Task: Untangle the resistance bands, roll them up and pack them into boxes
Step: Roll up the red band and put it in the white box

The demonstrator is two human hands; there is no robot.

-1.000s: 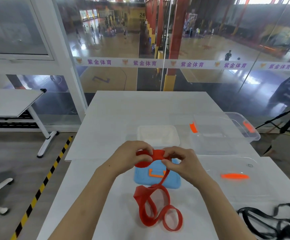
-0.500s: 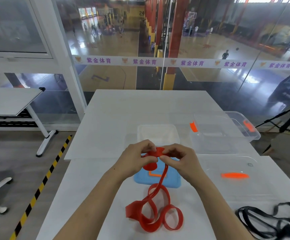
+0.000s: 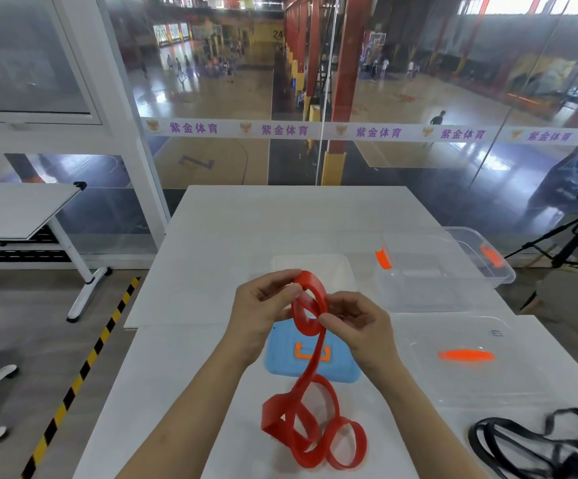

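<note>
A red resistance band (image 3: 310, 305) is being held above the white table (image 3: 211, 236) by both hands. Its upper loop is being pinched by the left hand (image 3: 263, 307), while the strand just below is being gripped by the right hand (image 3: 356, 323). The rest is being left coiled on the table, in front of a blue lid (image 3: 280, 354). A black band (image 3: 536, 444) is lying tangled at the near right.

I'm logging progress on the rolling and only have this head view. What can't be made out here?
- Black resistance band: its lower loops are cut off by the head view's bottom edge.
- Blue box lid with orange handle: partly hidden behind both hands and the red resistance band.
- Left hand and right hand: several fingers are tucked behind the red coil, so the exact pinch points are hidden.
- Small clear box: near wall hidden by the hands.
</note>
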